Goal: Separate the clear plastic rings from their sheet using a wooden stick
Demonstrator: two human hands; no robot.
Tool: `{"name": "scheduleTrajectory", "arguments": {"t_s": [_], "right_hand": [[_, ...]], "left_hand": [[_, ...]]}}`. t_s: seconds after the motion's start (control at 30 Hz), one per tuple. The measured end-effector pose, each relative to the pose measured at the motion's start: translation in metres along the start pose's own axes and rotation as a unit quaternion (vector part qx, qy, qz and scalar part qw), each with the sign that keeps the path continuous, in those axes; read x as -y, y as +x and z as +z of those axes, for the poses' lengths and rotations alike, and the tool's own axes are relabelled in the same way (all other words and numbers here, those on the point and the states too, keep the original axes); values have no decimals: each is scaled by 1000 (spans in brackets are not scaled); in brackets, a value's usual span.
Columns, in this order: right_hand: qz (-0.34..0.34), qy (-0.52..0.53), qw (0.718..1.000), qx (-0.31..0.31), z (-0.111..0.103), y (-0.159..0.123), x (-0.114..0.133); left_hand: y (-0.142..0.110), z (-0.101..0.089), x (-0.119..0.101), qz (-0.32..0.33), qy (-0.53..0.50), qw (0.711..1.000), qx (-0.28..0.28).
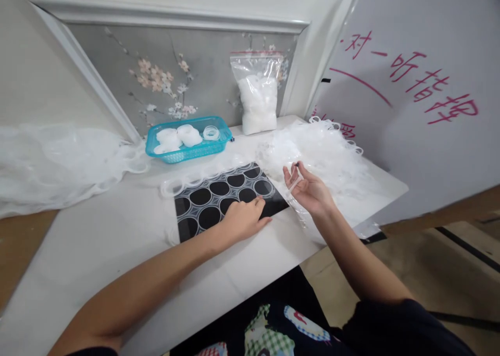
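My left hand [245,218] lies palm down on a black sheet [201,195] patterned with round shapes outlined in translucent white. Its fingers rest near the right end of the sheet, with the thumb apart. Just to the right, my right hand [307,188] is raised with the palm turned up. Thumb and forefinger pinch a small dark piece [297,164], too small to name. A thin translucent strip [295,183] crosses the fingers of that hand. Behind it spreads a heap of clear plastic pieces with ring-shaped edges [332,155].
A blue plastic basket [175,158] with white ring bundles [189,136] stands at the back. Beside it a filled zip bag [258,103] leans on a framed floral panel [94,49]. More translucent plastic [58,163] piles up at left. A whiteboard [429,153] borders the right.
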State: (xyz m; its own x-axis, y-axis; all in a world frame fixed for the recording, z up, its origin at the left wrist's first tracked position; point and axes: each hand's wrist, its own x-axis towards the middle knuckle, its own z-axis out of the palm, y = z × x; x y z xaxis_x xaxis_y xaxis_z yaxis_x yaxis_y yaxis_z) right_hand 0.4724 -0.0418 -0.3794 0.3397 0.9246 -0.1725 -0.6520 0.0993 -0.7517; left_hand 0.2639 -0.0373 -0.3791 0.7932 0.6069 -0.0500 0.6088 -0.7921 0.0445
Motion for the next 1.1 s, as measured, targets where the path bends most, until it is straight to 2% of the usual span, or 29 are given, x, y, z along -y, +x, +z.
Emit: {"name": "scheduleTrajectory", "arguments": {"t_s": [0.13,0.23,0.3,0.37,0.43,0.5,0.83,0.9,0.97,1.1], "right_hand": [[-63,-18,997,38,7,-1,-1],[-87,-141,983,81,8,3,-5],[-78,-301,943,119,5,6,-10],[-73,-445,879,157,0,9,-18],[-89,-525,826,185,-5,11,-24],[-116,-559,797,196,-8,11,-29],[-138,-602,763,190,-6,6,-31],[-158,-616,747,194,-7,4,-32],[-189,-646,711,206,-9,1,-33],[-240,-720,607,236,-17,-5,-38]], "left_hand": [[3,2,-1,3,4,1000,2],[3,1,-4,-5,13,1000,14],[2,0,-6,-8,18,1000,19],[2,-1,-8,-12,19,1000,19],[1,-1,-10,-19,21,999,14],[1,0,-11,-23,23,999,9],[1,5,-11,-29,4,1000,3],[2,5,-10,-26,-8,1000,2],[2,4,-9,-25,-23,999,2],[2,1,-7,-38,-54,998,9]]}}
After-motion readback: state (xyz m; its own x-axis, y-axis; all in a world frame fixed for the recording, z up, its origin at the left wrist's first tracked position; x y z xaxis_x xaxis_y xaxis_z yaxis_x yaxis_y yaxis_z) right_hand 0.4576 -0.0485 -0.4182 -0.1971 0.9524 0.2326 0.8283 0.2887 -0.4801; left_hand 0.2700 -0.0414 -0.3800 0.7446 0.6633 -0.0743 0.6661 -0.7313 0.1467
